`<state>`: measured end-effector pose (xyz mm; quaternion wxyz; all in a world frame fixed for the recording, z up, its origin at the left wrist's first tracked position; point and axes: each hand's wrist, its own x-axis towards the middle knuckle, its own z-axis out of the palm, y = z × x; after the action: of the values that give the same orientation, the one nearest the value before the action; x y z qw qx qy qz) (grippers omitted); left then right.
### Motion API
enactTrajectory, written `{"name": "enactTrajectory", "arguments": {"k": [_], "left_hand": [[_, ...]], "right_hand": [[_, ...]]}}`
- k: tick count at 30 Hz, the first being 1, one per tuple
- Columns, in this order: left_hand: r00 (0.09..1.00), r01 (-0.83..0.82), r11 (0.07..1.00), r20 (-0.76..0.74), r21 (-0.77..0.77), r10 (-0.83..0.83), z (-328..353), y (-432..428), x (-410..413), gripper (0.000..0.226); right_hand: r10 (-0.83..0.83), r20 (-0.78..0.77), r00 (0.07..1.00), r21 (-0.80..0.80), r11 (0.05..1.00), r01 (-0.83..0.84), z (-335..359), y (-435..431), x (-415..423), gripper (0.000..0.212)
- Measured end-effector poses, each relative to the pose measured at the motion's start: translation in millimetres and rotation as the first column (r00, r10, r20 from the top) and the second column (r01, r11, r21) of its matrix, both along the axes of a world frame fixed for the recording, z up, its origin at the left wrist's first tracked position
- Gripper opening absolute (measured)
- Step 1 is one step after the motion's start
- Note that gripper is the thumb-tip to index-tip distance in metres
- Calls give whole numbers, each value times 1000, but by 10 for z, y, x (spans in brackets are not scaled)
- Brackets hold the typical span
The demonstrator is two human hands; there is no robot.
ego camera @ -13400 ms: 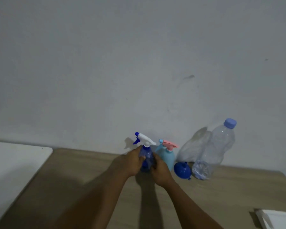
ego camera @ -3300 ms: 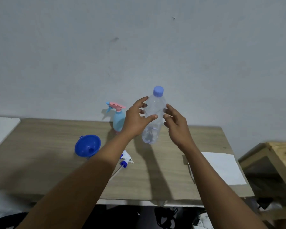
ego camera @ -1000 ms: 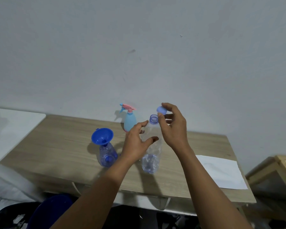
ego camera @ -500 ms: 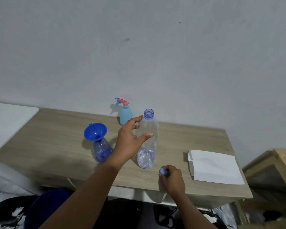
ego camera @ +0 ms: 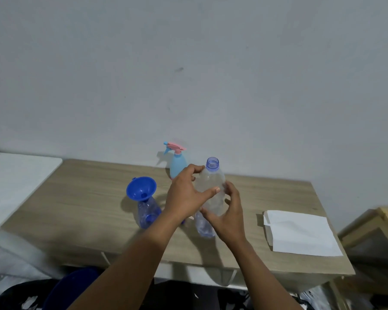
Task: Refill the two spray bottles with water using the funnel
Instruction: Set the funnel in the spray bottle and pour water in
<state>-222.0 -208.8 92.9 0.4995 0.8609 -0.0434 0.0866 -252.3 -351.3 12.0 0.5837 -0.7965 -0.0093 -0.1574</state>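
Both hands curl round the uncapped water bottle (ego camera: pixel 211 181), left hand (ego camera: pixel 186 198) high, right hand (ego camera: pixel 227 217) low, just right of the funnel (ego camera: pixel 141 189) seated in the blue spray bottle (ego camera: pixel 148 214). Squeeze that thin plastic while tipping and water may overshoot the funnel onto the table (ego camera: pixel 94 198).

Clear plastic bottle (ego camera: pixel 211 180) (glossy), matt woodgrain table (ego camera: pixel 87 198).

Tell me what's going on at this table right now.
A person grips a clear water bottle with the left hand and the right hand; it is upright with its cap off. A blue funnel sits in the neck of the dark blue spray bottle beside it, and no water is being poured yet. The light blue spray bottle stands behind with its pink trigger head on.
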Motion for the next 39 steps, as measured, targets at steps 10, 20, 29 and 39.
{"name": "enactTrajectory", "arguments": {"k": [10, 20, 29, 39], "left_hand": [[989, 138, 990, 60, 15, -139, 120, 578, 58, 77], [996, -41, 980, -70, 195, 55, -436, 1881, 88, 121], [986, 53, 999, -156, -4, -53, -715, 1895, 284, 79], [996, 81, 988, -26, -131, -85, -644, 1935, 208, 69]], "right_hand": [[-133, 52, 990, 31, 991, 132, 135, 480, 143, 90], [-122, 183, 975, -103, 984, 143, 503, 878, 87, 85], [-27, 120, 992, -254, 966, 57, 473, 1087, -51, 85], [35, -189, 981, -742, 649, -167, 591, 991, -40, 87]]}}
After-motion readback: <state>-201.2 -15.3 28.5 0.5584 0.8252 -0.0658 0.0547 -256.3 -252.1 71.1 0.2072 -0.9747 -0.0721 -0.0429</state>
